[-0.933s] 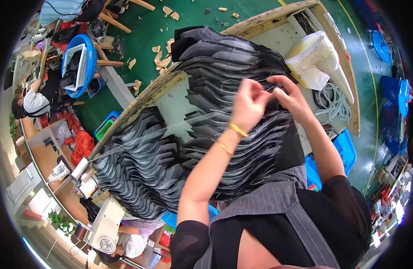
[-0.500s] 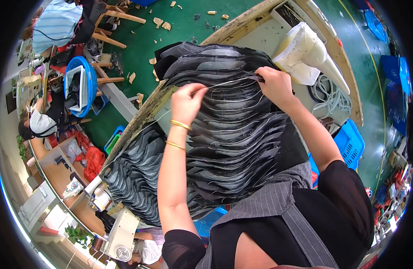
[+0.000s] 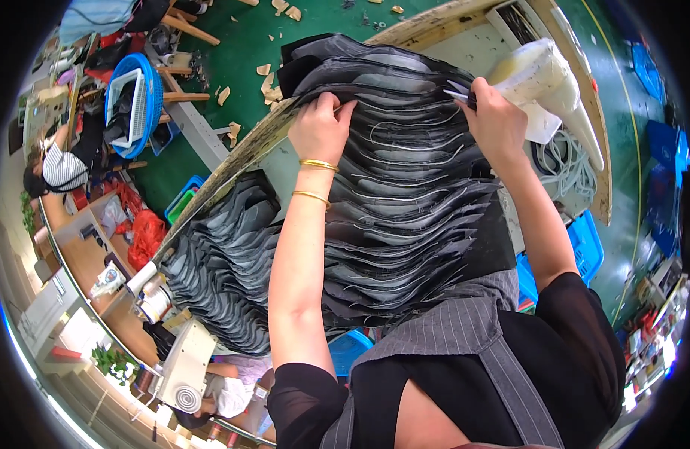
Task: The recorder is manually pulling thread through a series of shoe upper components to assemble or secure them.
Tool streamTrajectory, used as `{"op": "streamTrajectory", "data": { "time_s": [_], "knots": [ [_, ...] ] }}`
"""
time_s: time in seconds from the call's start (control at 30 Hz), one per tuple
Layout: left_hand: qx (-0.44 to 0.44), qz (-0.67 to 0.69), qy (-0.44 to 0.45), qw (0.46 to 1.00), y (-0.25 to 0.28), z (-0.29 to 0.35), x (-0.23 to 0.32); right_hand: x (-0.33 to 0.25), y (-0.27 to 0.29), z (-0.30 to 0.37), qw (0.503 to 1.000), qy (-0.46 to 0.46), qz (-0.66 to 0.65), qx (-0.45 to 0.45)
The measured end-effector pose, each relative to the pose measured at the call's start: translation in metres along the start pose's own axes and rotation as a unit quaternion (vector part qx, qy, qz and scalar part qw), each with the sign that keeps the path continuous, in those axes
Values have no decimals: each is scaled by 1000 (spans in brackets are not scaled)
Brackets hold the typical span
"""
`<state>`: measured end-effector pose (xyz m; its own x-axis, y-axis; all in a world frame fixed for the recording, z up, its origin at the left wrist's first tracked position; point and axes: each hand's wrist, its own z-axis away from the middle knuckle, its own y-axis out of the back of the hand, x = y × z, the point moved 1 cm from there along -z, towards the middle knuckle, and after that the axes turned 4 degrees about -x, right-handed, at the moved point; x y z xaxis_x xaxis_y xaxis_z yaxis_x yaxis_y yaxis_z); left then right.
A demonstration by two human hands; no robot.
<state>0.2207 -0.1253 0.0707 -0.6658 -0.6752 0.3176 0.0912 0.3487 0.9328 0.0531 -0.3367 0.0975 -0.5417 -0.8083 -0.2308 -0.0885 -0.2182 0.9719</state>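
A long row of overlapping black curved pieces (image 3: 405,202), leather-like with pale grey patches, lies before me. Thin white cord edges (image 3: 416,146) run along several of them. At the far left of this row, my left hand (image 3: 318,133) is closed, thumb and fingers pinching the edge of a far piece. Two gold bangles (image 3: 315,164) circle that wrist. My right hand (image 3: 497,123) is closed around small thread snips (image 3: 457,91), whose metal blades point left over the far right end of the pieces. The fingers partly hide the snips' handle.
A second pile of black pieces (image 3: 221,262) lies at left on the wood-edged table (image 3: 232,168). Beyond my right hand are a wrapped cream form (image 3: 532,71) and coiled white cord (image 3: 571,168). A sewing machine (image 3: 184,367) and seated people are at left; blue crates (image 3: 584,243) stand right.
The white cord stretched between my hands is no longer there. My left hand has moved farther away onto a piece's edge. My right hand has shifted outward with the snips; the view has tilted slightly.
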Motion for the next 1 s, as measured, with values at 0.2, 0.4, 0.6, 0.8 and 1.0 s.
{"op": "streamTrajectory", "data": {
  "time_s": [0.2,0.4,0.6,0.8,1.0],
  "knots": [
    [-79,138,73,985,24,14,-4,-71,-7,0,961,256,-96,33],
    [-55,320,128,937,39,28,4,-99,-32,-6,961,250,-106,41],
    [-55,573,144,805,8,35,114,-1,8,48,971,20,-236,-43],
    [-28,367,157,916,22,41,69,11,33,51,970,60,-232,-32],
    [-66,144,78,984,42,22,14,-28,-6,27,953,79,-292,-28]
  ]
}}
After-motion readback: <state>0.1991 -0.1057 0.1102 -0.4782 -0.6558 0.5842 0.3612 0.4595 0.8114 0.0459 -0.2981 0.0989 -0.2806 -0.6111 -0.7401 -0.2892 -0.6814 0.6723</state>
